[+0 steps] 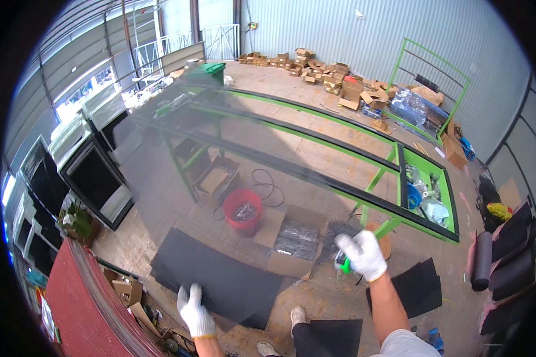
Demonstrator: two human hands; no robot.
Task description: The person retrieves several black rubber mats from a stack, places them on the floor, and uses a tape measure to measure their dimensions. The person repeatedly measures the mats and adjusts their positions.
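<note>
A large, thin grey mesh sheet [161,178], see-through like window screen, is spread in front of me and hazes the view behind it. My right hand [365,256], in a white knit glove, is closed on its right edge, where the mesh bunches up dark. At the lower left my gloved left hand [195,314] grips the near edge between thumb and fingers. Beyond the mesh stands a long green metal frame table [315,172] with black padded rails. Black flat sheets [220,276] lie on the floor below my hands.
A red bucket [243,217] and an open cardboard box [295,241] with wrapped pieces stand below the table. A tray [426,190] at its right end holds small parts. A dark red stack [89,297] is left; black rolls [482,259] are right; cardboard boxes [339,77] line the wall.
</note>
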